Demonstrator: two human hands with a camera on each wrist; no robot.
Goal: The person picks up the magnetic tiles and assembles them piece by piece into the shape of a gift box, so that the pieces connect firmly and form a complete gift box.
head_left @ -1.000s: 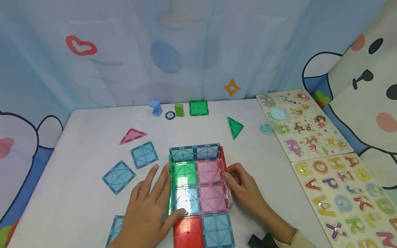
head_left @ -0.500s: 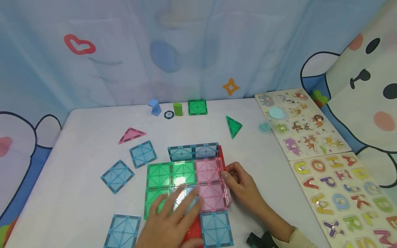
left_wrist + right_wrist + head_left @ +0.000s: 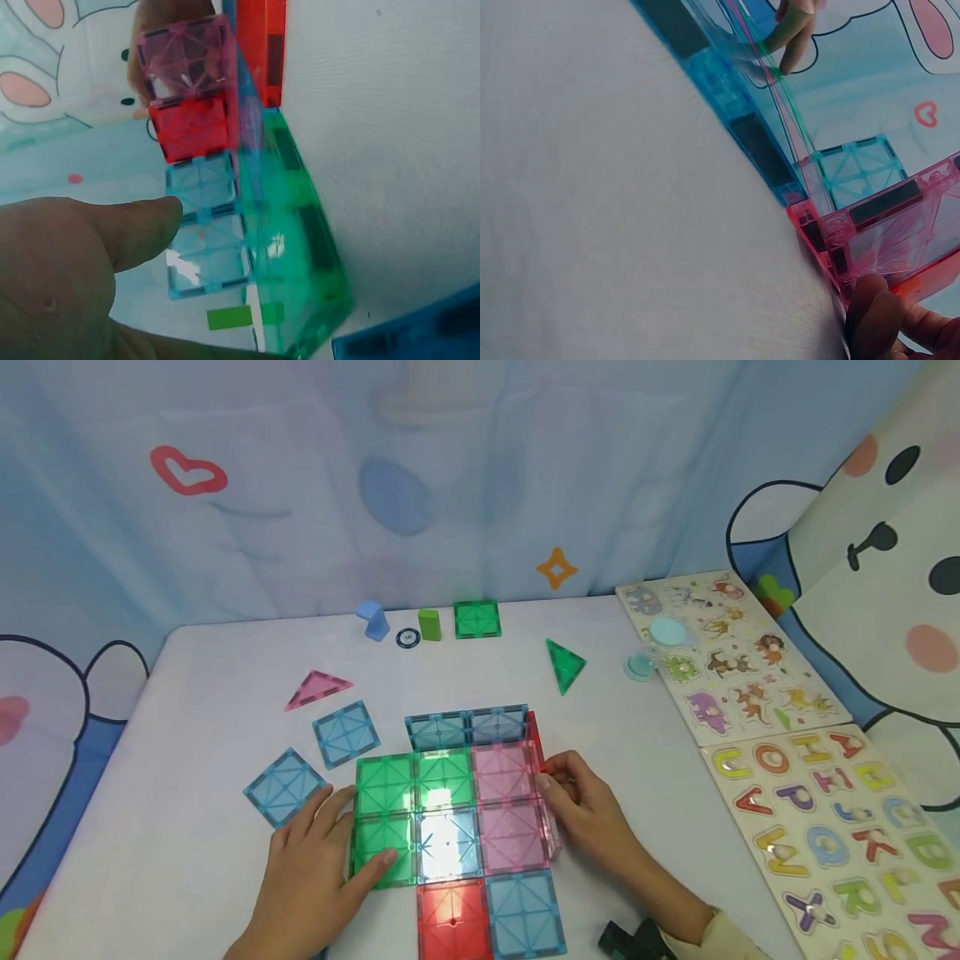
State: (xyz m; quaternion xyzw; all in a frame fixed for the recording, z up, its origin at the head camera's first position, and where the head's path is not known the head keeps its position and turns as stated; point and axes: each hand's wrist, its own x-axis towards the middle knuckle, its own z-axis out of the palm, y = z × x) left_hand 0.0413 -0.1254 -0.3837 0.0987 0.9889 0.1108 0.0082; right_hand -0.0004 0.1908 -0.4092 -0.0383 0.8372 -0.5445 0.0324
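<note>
Translucent magnetic tiles form a flat sheet: green tiles (image 3: 384, 783) on the left, pink tiles (image 3: 504, 772) on the right, a blue tile (image 3: 450, 845) in the middle, a red tile (image 3: 453, 917) in front. Two blue tiles (image 3: 438, 731) stand upright along the back; a red tile (image 3: 535, 732) and a pink tile stand along the right side. My left hand (image 3: 307, 868) touches the green pair's left edge, fingers extended, thumb over the nearer one. My right hand (image 3: 588, 814) pinches the upright right-hand wall; in the right wrist view its fingertips (image 3: 874, 315) meet the pink tile's corner.
Loose blue tiles (image 3: 346, 733) and a pink triangle (image 3: 317, 688) lie at the left. Behind are a green square tile (image 3: 477, 620), small blocks (image 3: 430, 625) and a green triangle (image 3: 565, 667). Animal (image 3: 750, 664) and letter puzzle boards (image 3: 828, 852) cover the right side.
The left green tiles went from standing upright to lying flat. My left hand crossed over the sheet, then moved back left to their outer edge. My right hand stays at the right wall.
</note>
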